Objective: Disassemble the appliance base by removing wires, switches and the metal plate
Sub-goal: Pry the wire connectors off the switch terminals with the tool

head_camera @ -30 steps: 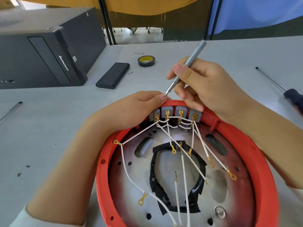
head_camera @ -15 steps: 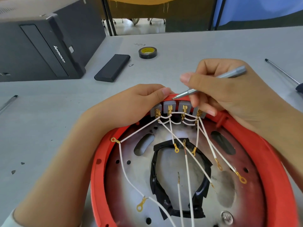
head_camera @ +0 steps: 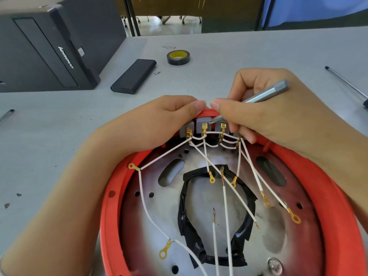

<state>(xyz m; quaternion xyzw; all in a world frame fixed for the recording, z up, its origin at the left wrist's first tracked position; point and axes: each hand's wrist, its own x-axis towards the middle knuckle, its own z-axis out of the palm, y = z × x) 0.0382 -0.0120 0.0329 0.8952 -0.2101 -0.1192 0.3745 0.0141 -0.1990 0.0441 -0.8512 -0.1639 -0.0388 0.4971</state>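
Note:
A round red appliance base (head_camera: 338, 226) lies open in front of me, with a scorched metal plate (head_camera: 278, 242) inside it. Several grey switches (head_camera: 203, 124) sit in the far rim, and white wires (head_camera: 165, 156) with gold ring terminals fan out from them over the plate. My left hand (head_camera: 159, 122) grips the rim beside the leftmost switch. My right hand (head_camera: 264, 114) holds a slim silver screwdriver (head_camera: 266, 93), its tip lying against the switches between the second and third. A ring of black tape (head_camera: 185, 216) surrounds the plate's central opening.
A black computer tower (head_camera: 49, 46) lies at the far left. A flat black case (head_camera: 134, 76), a small loose bit (head_camera: 157, 72) and a roll of black tape (head_camera: 178, 57) sit behind the base. A long screwdriver (head_camera: 346, 82) lies at the right, a pen-like tool (head_camera: 6, 116) at the left edge.
My right hand has tilted the silver screwdriver from steep to nearly flat and brought its tip down from above the rim onto the switches. My left hand stays on the rim.

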